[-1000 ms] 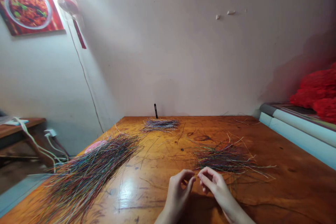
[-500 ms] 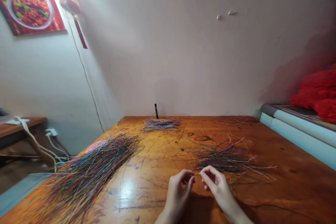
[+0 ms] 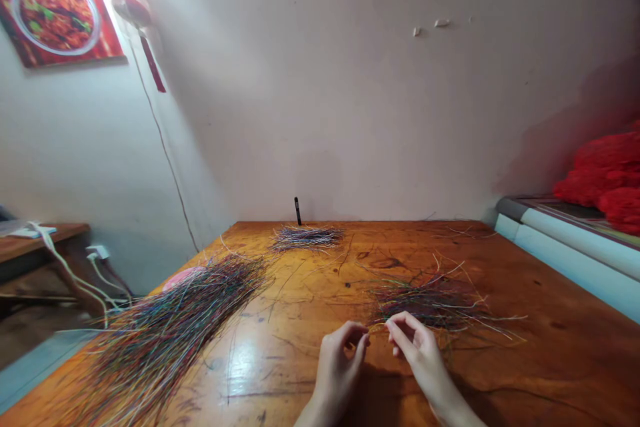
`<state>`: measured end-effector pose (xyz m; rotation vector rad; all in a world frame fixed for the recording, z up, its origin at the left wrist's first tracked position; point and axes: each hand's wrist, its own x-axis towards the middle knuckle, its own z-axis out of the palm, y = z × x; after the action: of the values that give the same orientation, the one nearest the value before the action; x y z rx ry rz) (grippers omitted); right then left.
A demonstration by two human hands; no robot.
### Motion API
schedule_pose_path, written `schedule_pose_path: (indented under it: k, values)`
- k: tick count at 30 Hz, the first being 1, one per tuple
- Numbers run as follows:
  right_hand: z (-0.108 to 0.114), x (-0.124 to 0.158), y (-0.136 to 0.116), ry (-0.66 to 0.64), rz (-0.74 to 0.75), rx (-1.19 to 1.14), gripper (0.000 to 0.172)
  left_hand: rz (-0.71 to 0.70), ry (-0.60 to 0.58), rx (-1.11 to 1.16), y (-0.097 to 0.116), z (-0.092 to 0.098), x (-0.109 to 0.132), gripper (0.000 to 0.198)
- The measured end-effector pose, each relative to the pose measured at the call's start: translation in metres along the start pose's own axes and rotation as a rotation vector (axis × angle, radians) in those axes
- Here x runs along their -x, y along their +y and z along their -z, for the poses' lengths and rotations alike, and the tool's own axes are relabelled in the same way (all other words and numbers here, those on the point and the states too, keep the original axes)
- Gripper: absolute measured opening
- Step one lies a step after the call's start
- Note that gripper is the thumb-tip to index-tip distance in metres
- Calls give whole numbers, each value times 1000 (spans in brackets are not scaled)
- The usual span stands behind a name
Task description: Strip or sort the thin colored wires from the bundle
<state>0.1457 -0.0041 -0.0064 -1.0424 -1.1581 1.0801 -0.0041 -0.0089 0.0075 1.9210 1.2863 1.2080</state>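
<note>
Both hands meet low in the middle of the wooden table point(image 3: 525, 360). My left hand point(image 3: 340, 363) is curled, thumb and forefinger pinched together. My right hand point(image 3: 417, 350) is pinched too, fingertips facing the left ones a short gap apart. A thin pale strand point(image 3: 377, 325) runs between the two pinches. Just beyond my right hand lies a small loose heap of coloured strands point(image 3: 430, 300). A much larger bundle of coloured strands point(image 3: 165, 330) stretches along the table's left side.
A third small pile of strands point(image 3: 307, 237) lies at the far edge by a black stick point(image 3: 297, 211) against the wall. A white cabinet point(image 3: 565, 247) with red material point(image 3: 607, 177) stands right. A side table with white cables point(image 3: 65, 267) stands left.
My right hand has moved slightly right and up, widening the gap between the two pinches. The left hand stays almost in place. The piles have not moved.
</note>
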Motion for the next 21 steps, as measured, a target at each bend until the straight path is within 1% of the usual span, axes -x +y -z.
schedule_pose_path:
  k: [4, 10, 13, 17, 19, 21]
  values:
    - [0, -1, 2, -1, -20, 31, 28, -5, -3, -10, 3, 1, 0, 15]
    - [-4, 2, 4, -134, 2, 133, 26, -4, -36, -4, 2, 1, -1, 15]
    - [-5, 3, 8, -178, 17, 196, 25, -9, -41, 5, 2, 1, -1, 15]
    - [-6, 7, 8, -133, 116, 316, 19, -3, -34, 19, 3, 1, -1, 15]
    - [-6, 8, 5, -107, 184, 374, 16, 1, -34, 24, 3, 1, -2, 15]
    - [-6, 9, 0, -108, 247, 419, 14, 4, -44, 32, 3, 1, -2, 16]
